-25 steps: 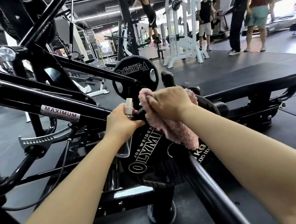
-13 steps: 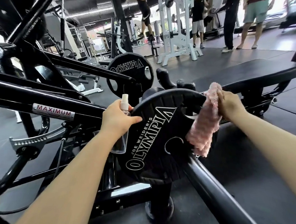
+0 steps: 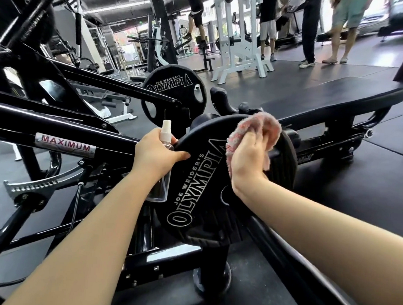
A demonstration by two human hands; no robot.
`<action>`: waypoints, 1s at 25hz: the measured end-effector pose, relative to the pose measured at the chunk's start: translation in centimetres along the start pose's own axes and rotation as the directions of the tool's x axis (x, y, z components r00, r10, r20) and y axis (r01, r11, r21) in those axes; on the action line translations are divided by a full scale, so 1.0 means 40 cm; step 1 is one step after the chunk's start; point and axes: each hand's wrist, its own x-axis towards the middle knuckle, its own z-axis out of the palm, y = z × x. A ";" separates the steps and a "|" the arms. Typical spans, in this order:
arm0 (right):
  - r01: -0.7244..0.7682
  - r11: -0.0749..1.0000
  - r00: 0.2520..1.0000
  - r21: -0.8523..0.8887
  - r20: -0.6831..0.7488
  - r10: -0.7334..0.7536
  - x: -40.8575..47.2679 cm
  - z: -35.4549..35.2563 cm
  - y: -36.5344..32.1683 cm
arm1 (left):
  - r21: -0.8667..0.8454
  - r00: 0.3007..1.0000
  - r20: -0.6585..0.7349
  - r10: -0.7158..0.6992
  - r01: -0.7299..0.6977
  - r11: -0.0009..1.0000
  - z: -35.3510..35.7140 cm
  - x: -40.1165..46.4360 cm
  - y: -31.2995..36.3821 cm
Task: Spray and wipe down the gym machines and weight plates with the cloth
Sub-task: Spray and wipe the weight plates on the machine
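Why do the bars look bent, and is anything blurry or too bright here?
Head view: the wide-angle lens bows the black frame bars near the edges; the windows at top right are washed out; the people far back are soft; hands and near weight plate stay sharp.

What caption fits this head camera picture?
Right hand wipes a black weight plate with a pink cloth; left hand holds a spray bottle.

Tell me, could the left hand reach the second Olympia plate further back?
Probably not without letting go: the left hand grips the spray bottle, and the far plate sits beyond a black frame bar crossing its front.
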 end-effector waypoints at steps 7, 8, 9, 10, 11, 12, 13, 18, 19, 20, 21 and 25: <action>0.538 0.671 0.824 -0.509 0.485 -0.293 -0.006 -0.066 0.122 | 0.032 1.000 -0.019 0.007 -0.006 0.999 0.002 -0.003 -0.004; 0.615 0.591 0.776 -0.522 0.532 -0.339 0.021 -0.087 0.134 | 0.023 1.000 -0.019 0.000 0.001 1.000 0.001 -0.003 -0.006; 0.699 0.483 0.711 -0.527 0.579 -0.398 0.049 -0.111 0.143 | 0.013 1.000 -0.018 -0.004 0.005 1.000 0.001 -0.003 -0.008; 0.776 0.347 0.631 -0.528 0.635 -0.445 0.076 -0.138 0.157 | 0.005 1.000 -0.017 -0.007 0.007 1.000 0.002 -0.002 -0.011; 0.822 0.195 0.558 -0.534 0.693 -0.457 0.096 -0.165 0.165 | 0.002 1.000 -0.019 -0.009 0.009 1.000 0.002 -0.001 -0.013; 0.858 0.065 0.480 -0.509 0.751 -0.453 0.116 -0.197 0.177 | 0.001 1.000 -0.019 -0.009 0.009 1.000 0.002 -0.001 -0.014; 0.883 -0.039 0.409 -0.467 0.809 -0.423 0.139 -0.228 0.181 | -0.002 1.000 -0.019 -0.011 0.011 1.000 0.002 -0.003 -0.014; 0.869 -0.152 0.398 -0.471 0.847 -0.352 0.176 -0.262 0.169 | -0.009 1.000 -0.022 -0.009 0.009 1.000 0.002 -0.010 -0.015; 0.809 -0.012 0.541 -0.588 0.753 -0.374 0.149 -0.240 0.158 | -0.009 1.000 -0.021 -0.006 0.006 1.000 0.002 -0.012 -0.015; 0.732 0.073 0.636 -0.678 0.640 -0.430 0.123 -0.209 0.155 | -0.007 1.000 -0.023 -0.002 0.002 1.000 0.003 -0.012 -0.014; 0.650 0.181 0.738 -0.738 0.557 -0.380 0.101 -0.177 0.139 | -0.005 1.000 -0.029 -0.002 0.002 1.000 0.004 -0.012 -0.013; 0.126 0.927 0.937 -0.353 0.350 0.005 0.083 -0.077 0.074 | -0.009 0.999 -0.031 -0.021 0.021 1.000 0.004 -0.008 -0.013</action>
